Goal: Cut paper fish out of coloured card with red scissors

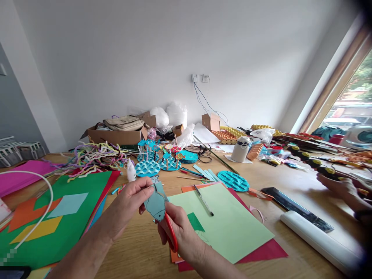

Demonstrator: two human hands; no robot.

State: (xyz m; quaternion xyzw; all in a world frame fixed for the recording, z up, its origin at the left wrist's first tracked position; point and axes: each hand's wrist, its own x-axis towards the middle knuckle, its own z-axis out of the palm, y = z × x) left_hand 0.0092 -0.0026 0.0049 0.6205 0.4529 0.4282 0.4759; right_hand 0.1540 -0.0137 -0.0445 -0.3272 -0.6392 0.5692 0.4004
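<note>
My left hand (135,197) pinches the upper left edge of a pale blue paper fish (155,205), which has a drawn outline and a dark eye dot. My right hand (177,228) is closed round the red handles of scissors (171,232) at the fish's lower right. The scissor blades are hidden behind the paper. Below and right of the hands lies a light green sheet (229,217) with a pen (204,200) and a dark green scrap (195,222) on it.
Coloured sheets (72,232) lie at the left. Behind are a glue bottle (131,171), pipe cleaners (95,157), blue fish models (147,167) and a cardboard box (114,136). At the right are a phone (298,208), a white case (319,242) and another person's hand (340,192).
</note>
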